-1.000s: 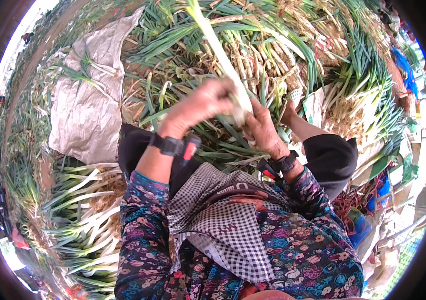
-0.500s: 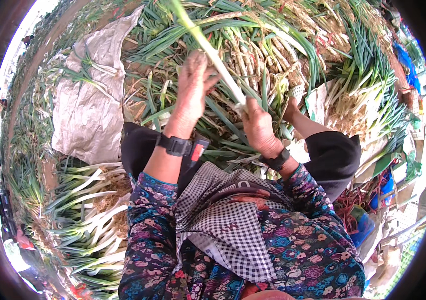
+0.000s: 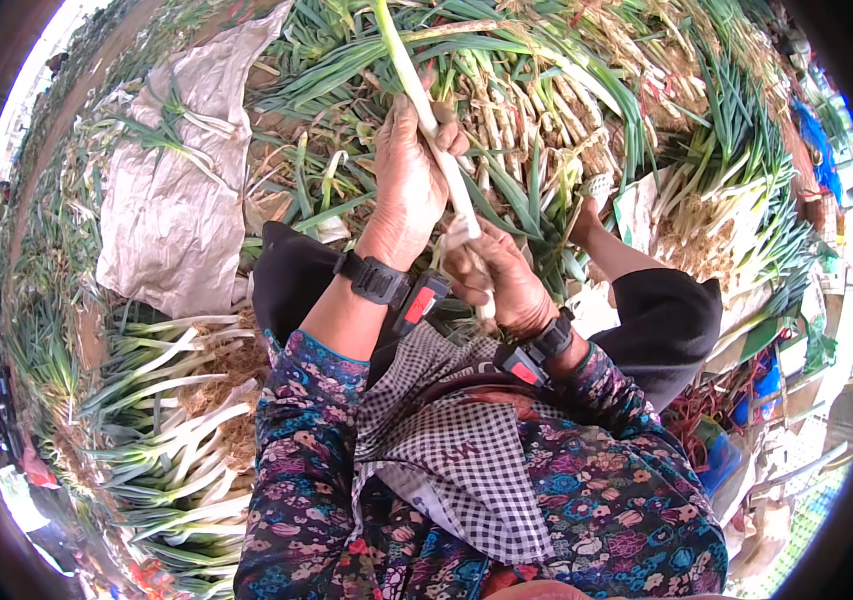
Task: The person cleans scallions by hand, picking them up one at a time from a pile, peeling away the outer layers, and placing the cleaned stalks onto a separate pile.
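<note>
Green-and-white leek bunches [image 3: 547,110] spread over the ground, with a wrinkled, pale woven sheet [image 3: 172,235] lying at left. One long, slender leek stalk, white fading to green, [image 3: 458,187] slants above them; the left hand's [image 3: 413,175] grip is clamped around its shaft, the right hand's [image 3: 505,275] around its lower white end.

My right hand [image 3: 507,275] is covering the leek [image 3: 409,75] near its lower end; the upper edge is cutting off its green top. The lower edge is cropping my left sleeve [image 3: 297,470]; greens [image 3: 32,260] at far left are looking blurred.
</note>
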### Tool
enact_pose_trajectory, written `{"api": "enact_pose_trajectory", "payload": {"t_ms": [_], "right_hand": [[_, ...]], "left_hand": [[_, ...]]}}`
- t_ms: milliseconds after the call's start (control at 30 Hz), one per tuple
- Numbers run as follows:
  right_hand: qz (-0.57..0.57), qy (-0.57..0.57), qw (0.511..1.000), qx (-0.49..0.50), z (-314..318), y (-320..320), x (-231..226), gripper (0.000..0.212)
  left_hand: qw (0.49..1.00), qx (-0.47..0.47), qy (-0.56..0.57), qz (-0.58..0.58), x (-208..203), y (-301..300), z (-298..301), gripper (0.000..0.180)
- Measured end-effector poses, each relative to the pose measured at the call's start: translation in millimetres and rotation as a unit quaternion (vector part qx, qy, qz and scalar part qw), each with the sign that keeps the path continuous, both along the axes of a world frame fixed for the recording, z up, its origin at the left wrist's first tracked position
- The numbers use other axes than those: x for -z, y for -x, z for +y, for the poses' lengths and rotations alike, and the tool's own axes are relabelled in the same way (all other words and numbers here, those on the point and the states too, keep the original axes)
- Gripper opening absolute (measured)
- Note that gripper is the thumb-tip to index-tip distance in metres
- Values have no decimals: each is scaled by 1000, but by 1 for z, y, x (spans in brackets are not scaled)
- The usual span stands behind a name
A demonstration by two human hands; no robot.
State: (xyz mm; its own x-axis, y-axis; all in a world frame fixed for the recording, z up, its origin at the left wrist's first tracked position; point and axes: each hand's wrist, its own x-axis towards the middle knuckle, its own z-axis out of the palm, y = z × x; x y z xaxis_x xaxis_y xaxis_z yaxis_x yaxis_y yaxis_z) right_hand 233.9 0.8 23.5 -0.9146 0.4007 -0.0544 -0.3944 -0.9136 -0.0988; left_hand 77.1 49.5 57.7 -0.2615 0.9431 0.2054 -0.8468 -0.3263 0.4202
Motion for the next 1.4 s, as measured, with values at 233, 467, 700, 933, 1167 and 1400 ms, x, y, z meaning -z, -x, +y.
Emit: {"api": "enact_pose_trajectory", "payload": {"t_ms": [233,467,700,933,1167,1400], "right_hand": [[-79,-126,988,48,5,-5,-3,25],[-162,-158,965,133,31,-19,-6,24],[-201,-248,934,160,31,-20,-4,23],[-288,-260,891,234,42,-25,-13,23],[-350,-396,801,282,52,-30,-25,31],[-466,-661,526,264,28,4,-3,40]], "left_hand": [[930,-181,147,284,-10,-9,-2,21],[717,-104,44,688,-19,3,-22,16],[772,273,101,565,-30,18,-32,17],[717,342,172,582,-21,39,-31,15],[653,-3,227,723,-43,90,-38,41],[942,-88,195,259,-7,41,2,67]]}}
